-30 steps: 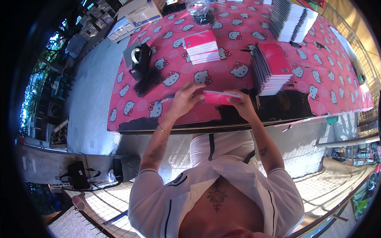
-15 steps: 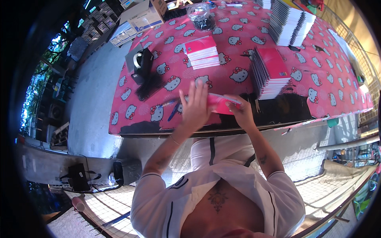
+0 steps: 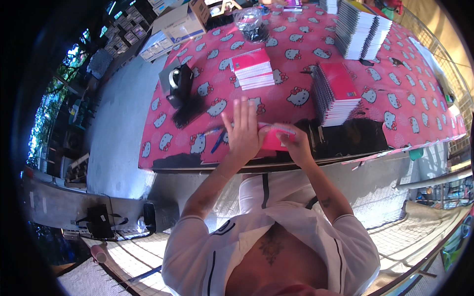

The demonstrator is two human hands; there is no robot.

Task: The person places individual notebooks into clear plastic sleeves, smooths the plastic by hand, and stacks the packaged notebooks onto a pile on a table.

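A pink-covered notebook [image 3: 271,141] is held low over the near edge of the table. My right hand [image 3: 296,147] grips its right end, with the thumb on top. My left hand [image 3: 241,134] lies along its left side, fingers stretched out straight and the thumb toward the cover. Blue pens [image 3: 217,141] rest on the cloth just left of that hand. Straight ahead is a stack of pink notebooks [image 3: 253,69] with white page edges. To the right stands a taller stack of pink spiral notebooks [image 3: 339,86].
A black tape dispenser [image 3: 179,85] stands at the left, beside dark bristly material [image 3: 190,112]. Farther back are a clear plastic bag [image 3: 248,19], a cardboard box [image 3: 185,22] and tall spiral notebook stacks [image 3: 353,32]. The table wears a pink cat-print cloth [image 3: 296,59].
My right hand and the notebook have shifted slightly left and down. A purple item has come into sight at the table's far edge. The whole view has moved a little.
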